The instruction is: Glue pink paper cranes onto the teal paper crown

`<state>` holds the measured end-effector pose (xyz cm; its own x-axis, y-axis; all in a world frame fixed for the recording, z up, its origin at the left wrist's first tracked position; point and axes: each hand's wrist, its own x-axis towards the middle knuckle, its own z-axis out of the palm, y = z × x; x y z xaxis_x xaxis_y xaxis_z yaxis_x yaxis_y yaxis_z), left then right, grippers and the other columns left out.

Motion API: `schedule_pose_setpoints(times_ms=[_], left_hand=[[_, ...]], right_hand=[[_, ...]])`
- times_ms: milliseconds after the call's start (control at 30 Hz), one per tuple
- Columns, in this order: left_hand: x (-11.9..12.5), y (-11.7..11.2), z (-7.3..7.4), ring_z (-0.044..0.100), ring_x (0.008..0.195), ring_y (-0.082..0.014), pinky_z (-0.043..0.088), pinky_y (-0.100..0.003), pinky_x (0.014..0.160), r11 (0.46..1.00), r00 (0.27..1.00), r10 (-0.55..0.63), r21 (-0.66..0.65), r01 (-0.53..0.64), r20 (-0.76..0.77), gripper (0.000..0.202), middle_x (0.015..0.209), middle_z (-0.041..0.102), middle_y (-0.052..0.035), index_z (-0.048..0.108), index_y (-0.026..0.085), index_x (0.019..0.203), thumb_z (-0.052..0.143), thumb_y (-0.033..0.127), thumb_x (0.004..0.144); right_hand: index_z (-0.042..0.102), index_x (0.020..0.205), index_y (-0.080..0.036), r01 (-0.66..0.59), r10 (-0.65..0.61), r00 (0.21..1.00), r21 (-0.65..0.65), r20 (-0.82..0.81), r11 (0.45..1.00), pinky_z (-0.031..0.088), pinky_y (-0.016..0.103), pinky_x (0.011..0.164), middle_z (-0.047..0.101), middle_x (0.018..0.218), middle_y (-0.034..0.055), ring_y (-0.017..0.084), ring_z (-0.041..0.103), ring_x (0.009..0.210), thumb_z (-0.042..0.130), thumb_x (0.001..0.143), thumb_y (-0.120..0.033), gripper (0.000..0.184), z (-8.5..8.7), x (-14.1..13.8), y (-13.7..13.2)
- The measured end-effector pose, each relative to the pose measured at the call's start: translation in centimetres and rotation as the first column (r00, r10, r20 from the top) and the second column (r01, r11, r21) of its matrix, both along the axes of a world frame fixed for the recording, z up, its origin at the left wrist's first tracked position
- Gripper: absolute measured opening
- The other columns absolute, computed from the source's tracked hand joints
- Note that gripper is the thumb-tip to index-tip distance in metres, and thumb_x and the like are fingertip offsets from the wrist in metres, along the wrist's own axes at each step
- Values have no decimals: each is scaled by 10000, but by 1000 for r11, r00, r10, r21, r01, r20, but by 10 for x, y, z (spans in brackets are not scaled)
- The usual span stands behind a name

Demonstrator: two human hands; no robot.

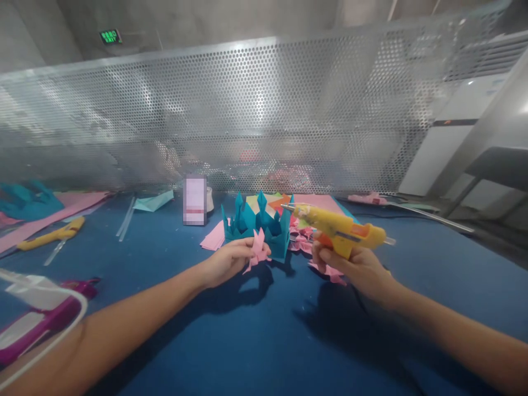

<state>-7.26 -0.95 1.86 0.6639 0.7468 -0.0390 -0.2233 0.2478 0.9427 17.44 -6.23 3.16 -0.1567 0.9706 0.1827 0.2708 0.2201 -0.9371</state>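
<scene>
Left fingers (243,251) pinch a pink origami crane (258,250); right fingers (335,259) clasp a raised glue gun (330,221); tabletop (264,341) spreads between forearms (152,308).

The single head-worn camera looks from above the near side of the blue table (256,346), faces forward and down, and takes in the left hand (229,261) and right hand (363,269) at close range, the perforated metal screen (231,110) beyond, and the exit sign (110,37) at far left.
</scene>
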Motion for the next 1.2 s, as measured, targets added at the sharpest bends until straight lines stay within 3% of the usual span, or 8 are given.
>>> schedule_pose_setpoints(times_ms=[200, 333, 433, 567, 733, 933, 1200], left_hand=[[10, 4, -7, 535, 863, -156, 406, -258, 770, 973, 970, 114, -220, -66, 213, 121, 869, 581, -79, 634, 110, 781, 542, 106, 702], [12, 20, -7, 537, 798, -137, 405, -256, 779, 977, 961, 116, -206, -64, 250, 118, 793, 583, -59, 626, 110, 769, 545, 83, 689], [14, 19, -6, 546, 831, -155, 404, -282, 807, 974, 958, 110, -222, -51, 264, 116, 817, 592, -66, 626, 111, 763, 558, 112, 669], [14, -7, -11, 558, 826, -170, 404, -296, 800, 909, 955, 140, -417, -19, 261, 199, 852, 614, -87, 647, 81, 802, 553, 153, 642], [9, -23, -15, 548, 752, -170, 399, -301, 721, 877, 965, 49, -473, 81, 256, 244, 785, 587, -78, 646, 61, 812, 530, 177, 630], [11, -15, -13, 520, 681, -149, 382, -278, 640, 855, 962, 103, -516, 44, 252, 193, 720, 579, -74, 638, 61, 724, 514, 161, 614], [11, -20, -9, 521, 635, -162, 397, -298, 643, 845, 964, 200, -529, -79, 177, 224, 666, 604, -104, 641, 37, 677, 482, 161, 582]], right_hand=[[486, 612, -176, -49, 51, 998, -72, 32, 996, 349, 199, 419, 418, 522, -51, 67, 367, 456, 580, 717, -601, 449, -4, -4, -2], [583, 789, -168, -6, 8, 999, -66, 35, 998, 384, 206, 448, 437, 551, -47, 72, 376, 468, 592, 759, -533, 366, -19, 0, 6], [608, 882, -162, 3, -1, 999, -69, 40, 998, 374, 204, 439, 420, 544, -51, 72, 364, 461, 582, 773, -527, 382, -26, 5, 8], [630, 926, -146, -128, 129, 992, -50, 11, 990, 341, 202, 414, 413, 553, -44, 74, 366, 458, 565, 729, -627, 524, -25, 8, 4], [635, 860, -132, -331, 330, 943, -7, -30, 944, 338, 209, 400, 408, 532, -35, 77, 376, 432, 489, 747, -678, 577, -29, 4, 2], [593, 846, -141, -278, 278, 960, 12, 13, 960, 381, 208, 406, 466, 571, -13, 89, 431, 447, 510, 772, -624, 496, -35, 6, -1], [535, 726, -156, -251, 233, 955, 82, 186, 965, 374, 201, 390, 473, 560, -6, 88, 423, 437, 467, 803, -604, 460, -35, 1, -5]])
